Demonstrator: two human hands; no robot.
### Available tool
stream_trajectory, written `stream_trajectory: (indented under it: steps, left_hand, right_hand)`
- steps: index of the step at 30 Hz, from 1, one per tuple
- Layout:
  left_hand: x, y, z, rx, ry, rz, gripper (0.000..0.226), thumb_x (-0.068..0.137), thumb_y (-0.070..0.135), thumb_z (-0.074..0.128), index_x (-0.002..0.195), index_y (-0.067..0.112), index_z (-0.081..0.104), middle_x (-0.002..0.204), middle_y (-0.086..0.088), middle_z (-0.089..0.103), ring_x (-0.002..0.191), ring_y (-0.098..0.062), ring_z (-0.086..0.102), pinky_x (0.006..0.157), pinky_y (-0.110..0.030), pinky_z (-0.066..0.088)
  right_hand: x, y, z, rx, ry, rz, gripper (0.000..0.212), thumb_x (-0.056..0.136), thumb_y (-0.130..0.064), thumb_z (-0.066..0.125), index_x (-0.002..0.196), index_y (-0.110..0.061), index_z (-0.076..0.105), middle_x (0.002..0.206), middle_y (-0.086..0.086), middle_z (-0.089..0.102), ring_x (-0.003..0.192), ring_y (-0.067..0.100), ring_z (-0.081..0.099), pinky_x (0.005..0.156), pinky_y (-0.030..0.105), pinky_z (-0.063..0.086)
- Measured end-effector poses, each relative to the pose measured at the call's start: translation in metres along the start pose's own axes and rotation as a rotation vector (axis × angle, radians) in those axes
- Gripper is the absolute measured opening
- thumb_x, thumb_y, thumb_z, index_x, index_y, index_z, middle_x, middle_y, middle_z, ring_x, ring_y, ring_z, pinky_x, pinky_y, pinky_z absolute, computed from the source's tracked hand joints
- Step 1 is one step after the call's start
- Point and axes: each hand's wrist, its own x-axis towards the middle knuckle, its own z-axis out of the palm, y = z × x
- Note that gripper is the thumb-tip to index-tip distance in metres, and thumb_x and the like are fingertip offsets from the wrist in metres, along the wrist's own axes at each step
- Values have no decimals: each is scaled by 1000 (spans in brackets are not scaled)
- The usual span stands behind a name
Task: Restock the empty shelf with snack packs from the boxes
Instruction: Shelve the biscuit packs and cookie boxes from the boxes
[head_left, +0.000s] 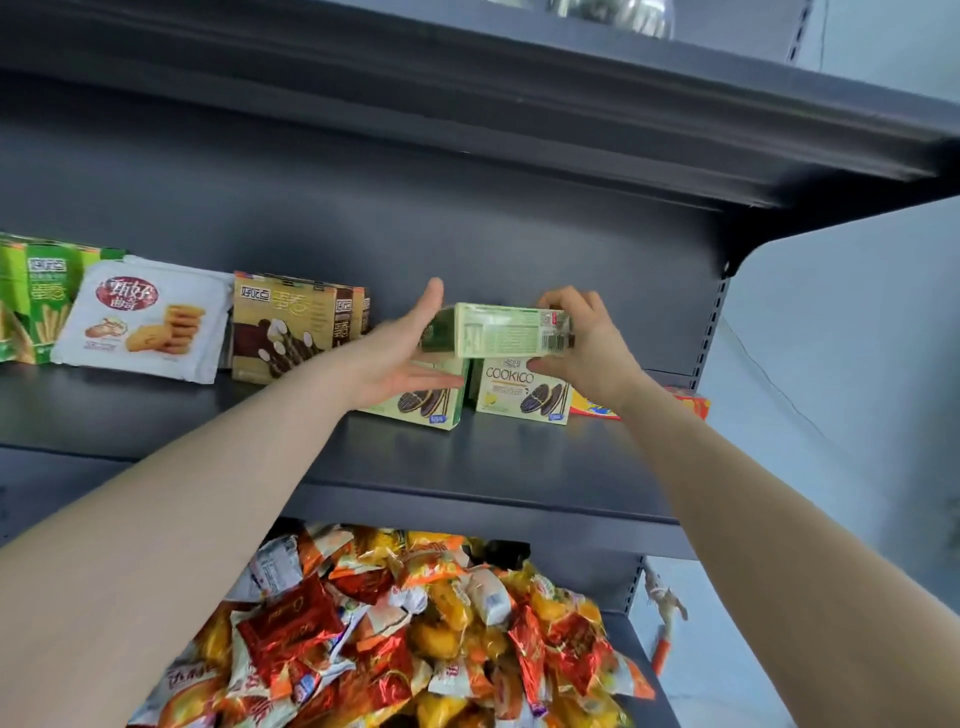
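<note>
Dark shelving (519, 457) holds loose wrapped snacks (415, 623) below, while over two upright COOKICO boxes (524, 389) the green box (504, 330) lies long axis left-to-right, barcode panel facing out, right hand (587, 353) gripping one end, left hand (410, 353) flat-fingered against the other.

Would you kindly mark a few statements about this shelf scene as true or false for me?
1. The left hand and the right hand are at opposite ends of one pale green box. True.
2. That box lies flat on the shelf board. False: it is up over two standing Cookico boxes.
3. A white cookie bag sits just left of a brown box. True.
4. The level below holds bottles. False: it holds a heap of wrapped snacks.
5. A red and yellow pack lies left of the Cookico boxes. False: it lies to their right.
</note>
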Motion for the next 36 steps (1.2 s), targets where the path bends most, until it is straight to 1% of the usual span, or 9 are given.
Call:
stream_trajectory:
  steps: [4, 8, 11, 19, 24, 28, 30, 34, 36]
  left_hand:
    - [8, 0, 15, 30, 52, 61, 43, 88, 13, 72, 126, 13, 52, 111, -12, 72, 93, -24, 74, 75, -32, 61]
    - [14, -9, 12, 207, 112, 214, 71, 78, -17, 68, 126, 31, 48, 113, -9, 63, 103, -25, 68, 80, -41, 61]
    - [15, -15, 6, 255, 116, 280, 73, 76, -19, 69, 113, 41, 51, 123, -10, 56, 111, -25, 63, 76, -35, 61]
    - [11, -19, 2, 257, 49, 255, 70, 80, -20, 65, 119, 36, 48, 124, -5, 56, 108, -21, 64, 74, -35, 62]
    - [12, -17, 1, 228, 34, 247, 71, 82, -20, 63, 123, 35, 47, 124, -7, 56, 105, -19, 65, 75, -37, 62]
    - [15, -14, 5, 261, 18, 265, 71, 81, -20, 64, 120, 38, 48, 127, -5, 54, 108, -19, 64, 78, -39, 61]
    - [17, -12, 9, 274, -4, 294, 72, 80, -20, 64, 118, 39, 48, 130, -6, 54, 114, -21, 62, 80, -41, 61]
    - [24, -11, 4, 298, 59, 361, 84, 79, -12, 72, 137, 38, 41, 140, -3, 51, 127, -16, 54, 101, -37, 51]
    - [28, -15, -8, 564, 172, 410, 80, 78, -2, 77, 141, 35, 42, 138, -1, 53, 129, -15, 50, 109, -34, 41]
  right_hand:
    - [-10, 13, 2, -15, 54, -31, 59, 68, 19, 63, 109, -22, 49, 120, 1, 42, 96, 6, 53, 73, 5, 43]
    - [-14, 28, 5, 202, -13, 150, 68, 75, 20, 52, 103, -42, 47, 121, -4, 57, 104, 21, 64, 77, 44, 61]
    - [-14, 27, 5, 381, 28, 234, 58, 79, 21, 49, 101, -33, 49, 118, 2, 61, 97, 19, 67, 75, 55, 60]
    - [-11, 15, -1, 463, 41, 307, 47, 87, 12, 48, 125, -15, 46, 118, 5, 60, 98, 20, 67, 69, 27, 58]
    - [-7, 4, -2, 504, 23, 370, 47, 87, 13, 34, 121, -12, 55, 110, 8, 68, 94, 23, 68, 84, 35, 58]
    - [-5, 2, -11, 491, -50, 338, 30, 95, -16, 57, 124, -21, 61, 110, 2, 72, 100, 20, 70, 95, 38, 54]
    - [-2, 0, -18, 432, -139, 328, 42, 90, -28, 72, 129, -22, 59, 110, 1, 74, 94, 16, 73, 89, 34, 57]
    - [1, 7, -28, 406, -108, 337, 36, 86, -22, 77, 118, -13, 64, 107, 10, 74, 84, 17, 74, 80, 33, 60]
    - [0, 20, -30, 391, -37, 356, 36, 85, -21, 78, 116, -11, 63, 104, 9, 73, 79, 15, 72, 77, 32, 60]
